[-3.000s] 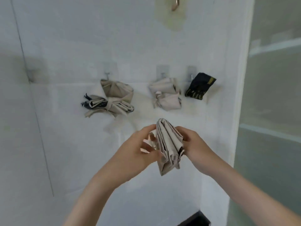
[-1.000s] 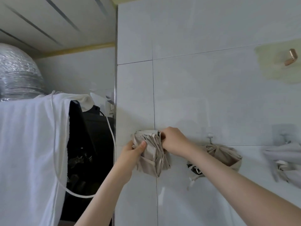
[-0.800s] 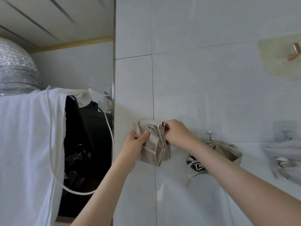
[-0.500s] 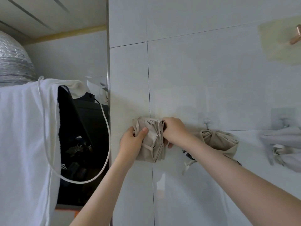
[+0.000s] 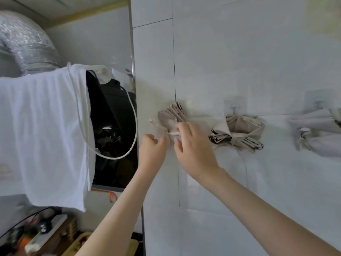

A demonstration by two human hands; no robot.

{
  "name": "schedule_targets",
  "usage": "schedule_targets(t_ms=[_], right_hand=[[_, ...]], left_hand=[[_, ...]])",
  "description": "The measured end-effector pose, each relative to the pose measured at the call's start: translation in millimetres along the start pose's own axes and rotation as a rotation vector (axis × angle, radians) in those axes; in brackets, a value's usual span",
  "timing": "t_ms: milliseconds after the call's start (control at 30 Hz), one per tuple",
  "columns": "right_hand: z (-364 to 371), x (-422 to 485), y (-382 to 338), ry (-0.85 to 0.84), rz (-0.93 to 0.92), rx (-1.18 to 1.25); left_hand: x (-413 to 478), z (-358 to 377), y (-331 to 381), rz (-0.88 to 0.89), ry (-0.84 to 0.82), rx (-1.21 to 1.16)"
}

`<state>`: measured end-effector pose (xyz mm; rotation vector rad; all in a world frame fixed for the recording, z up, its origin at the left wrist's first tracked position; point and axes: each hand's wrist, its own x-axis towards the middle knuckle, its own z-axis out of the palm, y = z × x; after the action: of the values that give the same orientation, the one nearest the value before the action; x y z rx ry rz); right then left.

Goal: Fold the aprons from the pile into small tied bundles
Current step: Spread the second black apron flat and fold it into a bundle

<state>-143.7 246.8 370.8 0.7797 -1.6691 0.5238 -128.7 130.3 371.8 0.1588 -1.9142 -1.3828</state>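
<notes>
Beige cloth, folded into a small apron bundle (image 5: 170,115), sits against the white tiled wall (image 5: 239,52), across a tile joint. The right hand (image 5: 193,150) covers its lower part and pinches a pale tie strap (image 5: 173,133) between thumb and forefinger. The left hand (image 5: 153,150) is just beside it with curled fingers; whether it holds anything I cannot tell, because of blur. To the right a second tied bundle (image 5: 239,132) hangs under a wall hook (image 5: 234,108), and a third bundle (image 5: 317,132) hangs further right. At the left a white towel (image 5: 42,130) hangs below a silver duct (image 5: 24,43).
</notes>
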Motion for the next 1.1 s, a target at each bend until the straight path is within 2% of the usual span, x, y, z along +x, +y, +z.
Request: schedule_targets(t_ms=[100, 200, 300, 367, 533, 600, 667, 767, 833, 933, 1033, 1100], right_hand=[[2, -29, -22, -0.073, -0.068, 0.061], [7, -59, -38, -0.214, -0.022, 0.197], [25, -124, -66, -0.537, 0.134, 0.35], [43, -166, -89, -0.761, 0.229, 0.407], [104, -261, -146, -1.191, 0.493, 0.468], [136, -296, -166, -1.34, 0.646, 0.478], [170, -327, -180, -1.445, 0.892, 0.484], [214, -375, -197, -1.471, 1.285, 0.456], [235, -412, -210, -1.475, 1.425, 0.345], [245, -454, -223, -1.493, 1.314, 0.175], [240, -476, -229, -1.483, 1.214, 0.211], [233, -484, -225, -1.541, 1.005, 0.177]], left_hand=[[-29, -14, -8, 0.08, 0.004, 0.121], [-59, -30, -37, 0.1, -0.063, 0.234], [-109, -59, -107, -0.052, -0.206, 0.439], [-135, -80, -159, -0.235, -0.301, 0.51], [-180, -141, -278, -0.634, -0.384, 0.463], [-187, -167, -319, -0.762, -0.402, 0.44], [-186, -190, -361, -0.813, -0.447, 0.457], [-180, -217, -417, -0.734, -0.584, 0.605], [-180, -226, -450, -0.714, -0.675, 0.638], [-191, -226, -484, -0.79, -0.77, 0.598], [-206, -216, -501, -0.872, -0.853, 0.565], [-213, -204, -505, -0.823, -0.915, 0.598]])
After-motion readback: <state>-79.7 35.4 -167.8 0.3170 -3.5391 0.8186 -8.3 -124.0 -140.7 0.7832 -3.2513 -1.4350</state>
